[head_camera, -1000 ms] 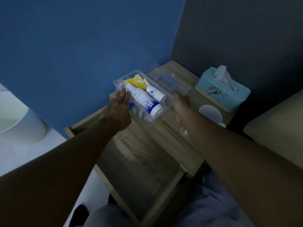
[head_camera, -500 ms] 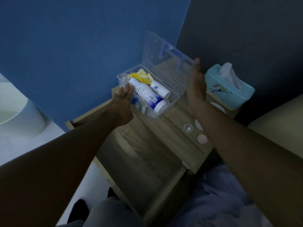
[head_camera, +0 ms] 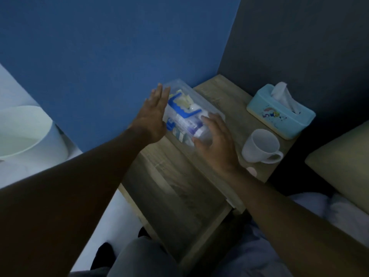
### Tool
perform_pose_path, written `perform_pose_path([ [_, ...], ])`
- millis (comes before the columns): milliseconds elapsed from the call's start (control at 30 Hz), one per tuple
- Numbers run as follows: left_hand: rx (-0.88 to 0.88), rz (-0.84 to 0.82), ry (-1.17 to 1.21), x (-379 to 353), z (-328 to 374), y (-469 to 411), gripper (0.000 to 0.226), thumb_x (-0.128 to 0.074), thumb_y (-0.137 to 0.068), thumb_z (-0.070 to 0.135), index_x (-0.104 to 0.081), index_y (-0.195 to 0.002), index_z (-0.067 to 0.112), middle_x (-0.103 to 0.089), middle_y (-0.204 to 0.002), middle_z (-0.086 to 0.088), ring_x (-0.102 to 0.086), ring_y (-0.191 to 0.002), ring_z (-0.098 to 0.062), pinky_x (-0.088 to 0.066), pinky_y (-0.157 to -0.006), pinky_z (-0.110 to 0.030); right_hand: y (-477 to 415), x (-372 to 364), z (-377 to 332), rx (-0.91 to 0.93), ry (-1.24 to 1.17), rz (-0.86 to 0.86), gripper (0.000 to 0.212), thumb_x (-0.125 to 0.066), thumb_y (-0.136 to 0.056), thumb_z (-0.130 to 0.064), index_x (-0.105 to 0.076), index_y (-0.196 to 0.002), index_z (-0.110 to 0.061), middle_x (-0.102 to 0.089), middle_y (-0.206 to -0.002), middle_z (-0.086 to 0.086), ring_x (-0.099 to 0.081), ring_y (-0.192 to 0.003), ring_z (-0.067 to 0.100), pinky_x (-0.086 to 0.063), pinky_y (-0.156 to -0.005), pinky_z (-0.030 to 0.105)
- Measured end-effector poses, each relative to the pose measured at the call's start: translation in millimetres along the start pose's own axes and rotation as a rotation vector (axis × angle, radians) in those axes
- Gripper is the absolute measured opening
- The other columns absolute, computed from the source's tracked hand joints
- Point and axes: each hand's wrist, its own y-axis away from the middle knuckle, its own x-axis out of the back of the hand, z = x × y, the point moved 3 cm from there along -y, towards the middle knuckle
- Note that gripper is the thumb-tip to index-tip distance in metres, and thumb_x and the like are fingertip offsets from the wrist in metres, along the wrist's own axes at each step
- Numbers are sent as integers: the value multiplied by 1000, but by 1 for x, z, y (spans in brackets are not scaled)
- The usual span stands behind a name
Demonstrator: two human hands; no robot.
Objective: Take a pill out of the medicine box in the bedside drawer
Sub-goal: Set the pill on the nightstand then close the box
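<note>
The clear plastic medicine box [head_camera: 201, 102] stands on the wooden bedside table [head_camera: 225, 94], against the blue wall. Its lid is down, with the blue handle [head_camera: 179, 109] on top, and white bottles and yellow packets show through it. My left hand [head_camera: 153, 114] lies flat, fingers straight, along the box's left side. My right hand [head_camera: 217, 144] rests with spread fingers on the near end of the lid. The drawer [head_camera: 179, 198] below is pulled out towards me. A small pink round object [head_camera: 252, 171] lies by my right wrist; I cannot tell what it is.
A white cup [head_camera: 259, 146] stands right of my right hand, with a light blue tissue box [head_camera: 279, 116] behind it. A bed pillow [head_camera: 343, 156] is at the far right, a white round tub [head_camera: 24, 132] at the left. My knees are under the drawer.
The box lid stood raised half a second ago and is now down. My right hand came from the lid's edge onto the near end. My left hand slid further along the box's side.
</note>
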Motion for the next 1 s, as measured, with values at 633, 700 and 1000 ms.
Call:
perform_pose_path([
  [633, 5, -6, -199, -30, -16, -13, 99, -56, -80, -7, 5, -156, 9, 10, -165, -7, 6, -152, -20, 2, -120, -31, 12, -30, 17, 98, 152, 102, 55, -60, -94, -39, -53, -144, -18, -45, -156, 4, -25, -153, 28, -36, -114, 55],
  [700, 13, -3, -167, -29, -17, -13, 100, -57, -79, -6, 4, -156, 10, 9, -165, -5, 5, -152, -19, 3, -119, -29, 11, -29, 15, 100, 176, 102, 55, -60, -93, -39, -54, -143, -17, -47, -154, 6, -28, -151, 30, -37, -114, 56],
  [1000, 92, -92, 139, -30, -24, -6, 114, -64, -72, -10, 8, -156, 18, 17, -164, 1, 3, -152, -20, -8, -123, -36, -4, -10, -6, 90, 362, -11, 56, -66, -85, -47, -63, -131, -15, -59, -140, 9, -51, -133, 29, -44, -108, 51],
])
